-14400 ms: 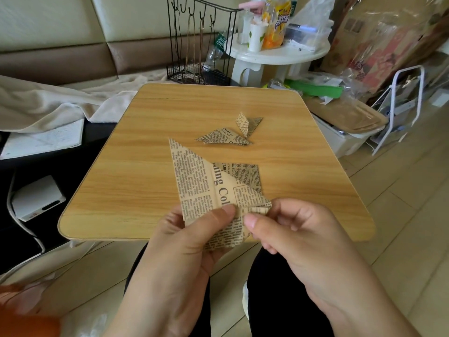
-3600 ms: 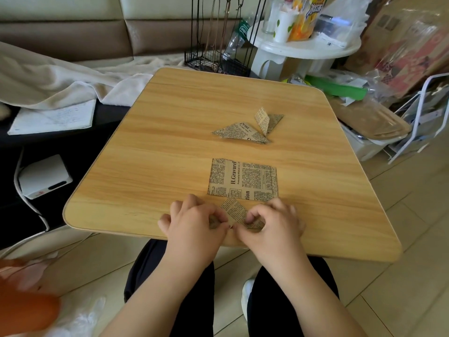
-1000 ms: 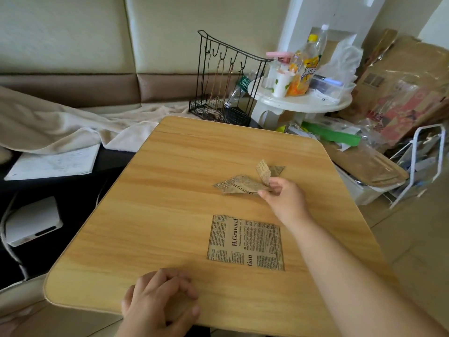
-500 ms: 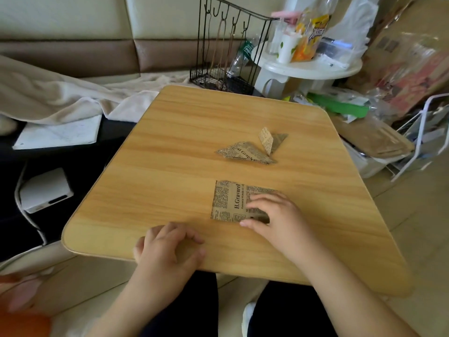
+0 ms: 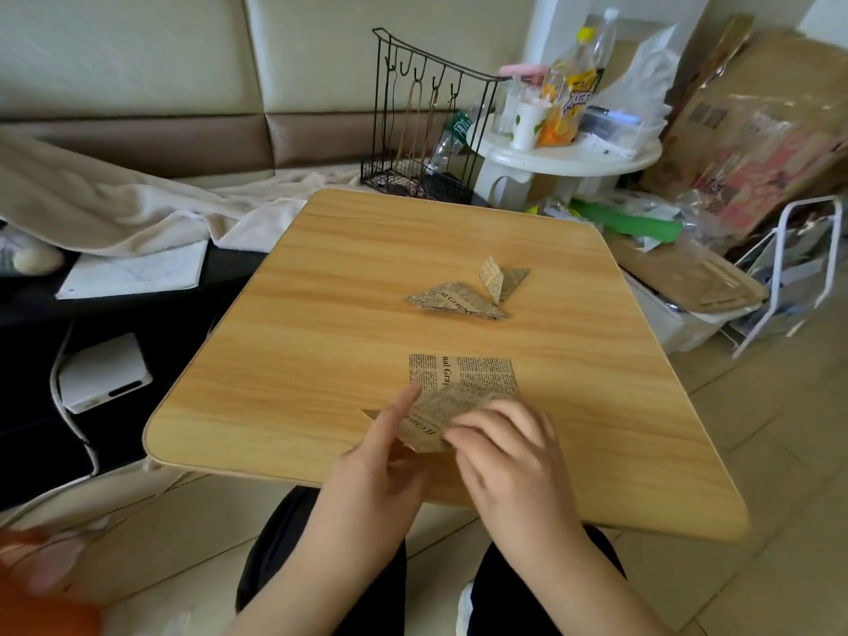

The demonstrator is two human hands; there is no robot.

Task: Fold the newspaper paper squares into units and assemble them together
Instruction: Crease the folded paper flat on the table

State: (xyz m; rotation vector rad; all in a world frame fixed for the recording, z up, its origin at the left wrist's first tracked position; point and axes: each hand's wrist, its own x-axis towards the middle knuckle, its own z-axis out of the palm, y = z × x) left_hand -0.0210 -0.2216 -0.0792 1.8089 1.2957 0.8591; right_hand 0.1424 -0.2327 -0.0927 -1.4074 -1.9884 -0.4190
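Fingers (image 5: pixel 404 408) of both hands pinch newspaper square (image 5: pixel 463 376) near table (image 5: pixel 321 360) front edge.

Near the bench's (image 5: pixel 321 360) near edge, the left hand (image 5: pixel 376 470) and right hand (image 5: pixel 509 456) cover the lower part of the newspaper square (image 5: pixel 463 383). Its small print is unreadable. A blurred orange shape (image 5: pixel 41 603) is cut off at the bottom-left corner.
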